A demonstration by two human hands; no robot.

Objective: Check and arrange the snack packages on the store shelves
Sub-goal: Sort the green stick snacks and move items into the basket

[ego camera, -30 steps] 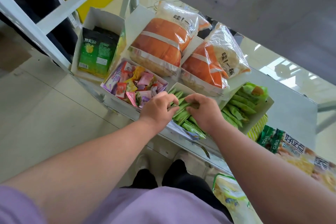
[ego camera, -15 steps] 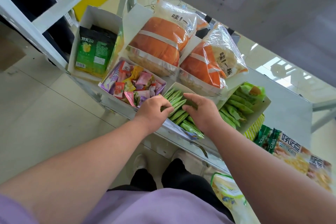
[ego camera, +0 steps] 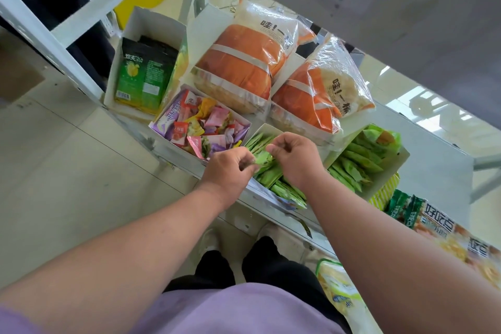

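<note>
While pinched: green packet, both hands.

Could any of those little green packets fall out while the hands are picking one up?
Maybe. The left hand and right hand pinch one green packet above its box. At the shelf's front edge, some green packets already poke out over it, so a nudge from a wrist could tip them to the floor. The lifted packet could also slip, since only fingertips hold it.

candy box left of packets
</note>
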